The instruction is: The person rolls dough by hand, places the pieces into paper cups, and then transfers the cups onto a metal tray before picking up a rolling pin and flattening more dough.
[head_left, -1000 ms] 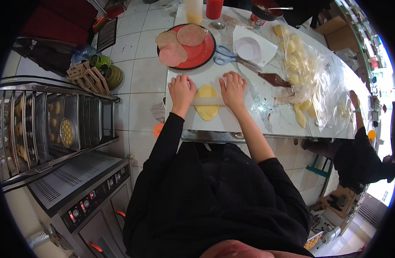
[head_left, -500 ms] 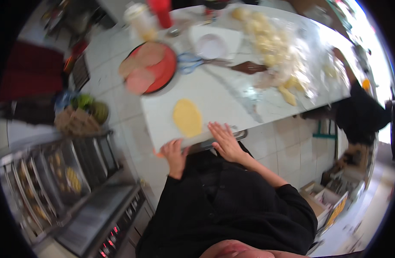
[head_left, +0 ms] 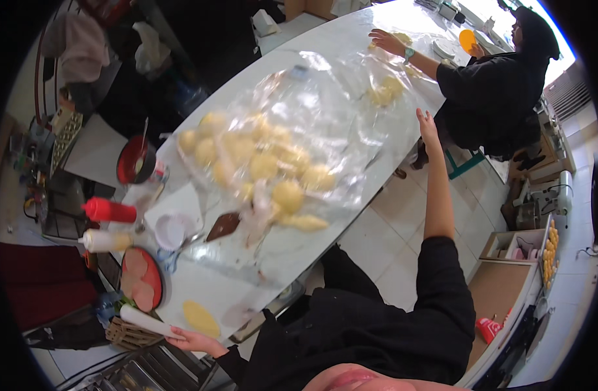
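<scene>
My left hand [head_left: 196, 341] is closed around one end of a white rolling pin [head_left: 147, 323], held out past the table's near left corner. Beside it, a flat yellow oval of dough [head_left: 201, 318] lies on the white table [head_left: 247, 287]. My right arm is stretched far forward along the table's right edge; that hand [head_left: 428, 125] is empty, its fingers apart, close to a co-worker's dark sleeve. Between my arms, several dough balls [head_left: 263, 167] lie under clear plastic sheeting [head_left: 331, 124], with a longer dough piece [head_left: 304, 223] at the plastic's near edge.
A co-worker [head_left: 501, 91] in black reaches over the far table end, an orange round thing [head_left: 467, 41] in one hand. Leftward are a red plate [head_left: 157, 277] with round pink slices, blue scissors [head_left: 168, 260], a white bowl [head_left: 172, 231] and a red squeeze bottle [head_left: 110, 210].
The view has swung right. Both hands were together at the table's edge by the flat dough; now the left holds the rolling pin out left and the right reaches far forward.
</scene>
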`<state>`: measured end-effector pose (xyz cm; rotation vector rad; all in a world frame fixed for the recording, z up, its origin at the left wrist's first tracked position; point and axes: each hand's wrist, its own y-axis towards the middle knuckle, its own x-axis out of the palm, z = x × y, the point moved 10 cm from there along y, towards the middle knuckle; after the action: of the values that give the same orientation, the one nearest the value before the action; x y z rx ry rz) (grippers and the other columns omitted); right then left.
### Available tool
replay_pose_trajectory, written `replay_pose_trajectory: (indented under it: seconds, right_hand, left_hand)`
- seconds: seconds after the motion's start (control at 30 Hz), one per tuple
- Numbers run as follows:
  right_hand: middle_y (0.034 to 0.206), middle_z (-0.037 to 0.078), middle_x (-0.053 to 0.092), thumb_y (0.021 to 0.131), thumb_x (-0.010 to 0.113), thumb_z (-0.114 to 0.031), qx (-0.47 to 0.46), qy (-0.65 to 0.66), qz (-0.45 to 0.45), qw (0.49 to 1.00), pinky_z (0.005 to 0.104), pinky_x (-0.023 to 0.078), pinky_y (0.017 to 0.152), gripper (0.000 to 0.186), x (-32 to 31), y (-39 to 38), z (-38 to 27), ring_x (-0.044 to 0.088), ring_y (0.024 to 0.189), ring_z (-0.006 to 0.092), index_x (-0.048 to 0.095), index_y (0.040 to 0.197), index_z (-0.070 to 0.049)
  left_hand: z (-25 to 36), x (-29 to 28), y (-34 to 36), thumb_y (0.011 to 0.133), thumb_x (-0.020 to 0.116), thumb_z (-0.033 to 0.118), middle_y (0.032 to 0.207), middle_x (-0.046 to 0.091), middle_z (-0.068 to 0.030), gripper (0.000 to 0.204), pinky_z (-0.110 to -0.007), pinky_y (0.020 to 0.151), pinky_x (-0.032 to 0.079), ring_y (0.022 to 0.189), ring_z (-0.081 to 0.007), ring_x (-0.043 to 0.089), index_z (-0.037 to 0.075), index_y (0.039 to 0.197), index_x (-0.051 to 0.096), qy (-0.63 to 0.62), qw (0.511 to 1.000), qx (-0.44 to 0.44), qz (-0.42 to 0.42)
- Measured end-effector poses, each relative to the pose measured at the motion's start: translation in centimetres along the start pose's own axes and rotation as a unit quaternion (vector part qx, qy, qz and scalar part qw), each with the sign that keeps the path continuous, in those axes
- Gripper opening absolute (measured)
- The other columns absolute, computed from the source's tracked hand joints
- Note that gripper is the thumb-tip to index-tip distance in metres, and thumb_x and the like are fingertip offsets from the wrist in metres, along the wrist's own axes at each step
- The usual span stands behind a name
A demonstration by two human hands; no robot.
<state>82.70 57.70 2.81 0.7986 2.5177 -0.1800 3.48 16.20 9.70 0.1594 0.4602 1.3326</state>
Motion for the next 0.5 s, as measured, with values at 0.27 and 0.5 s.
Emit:
replay_pose_trajectory:
  seconds: [0.27,0.5]
  right_hand:
    - [0.076,0.003,0.058,0.079,0.055,-0.017,0.015,0.253,-0.161,0.954,0.0231,0.041,0.067,0.031,8.0,12.4,1.4,0.049,0.069,0.0089,0.062,0.105,-0.001]
    - [0.1,0.01,0.061,0.082,0.052,-0.005,-0.243,0.104,-0.451,0.853,0.028,0.041,0.089,0.026,13.3,1.8,-12.8,0.055,0.099,0.0177,0.062,0.106,-0.006]
  left_hand:
    - [5.8,8.0,-8.4,0.093,0.043,0.038,0.119,0.046,-0.0186,0.054,-0.034,0.094,0.034,0.107,-0.0242,0.047,-0.007,0.123,0.037,0.019,0.994,-0.102,-0.032]
    - [9.7,12.0,-10.9,0.093,0.043,0.041,0.12,0.046,-0.0165,0.054,-0.034,0.094,0.033,0.107,-0.0234,0.046,-0.004,0.123,0.038,0.023,0.992,-0.117,-0.029]
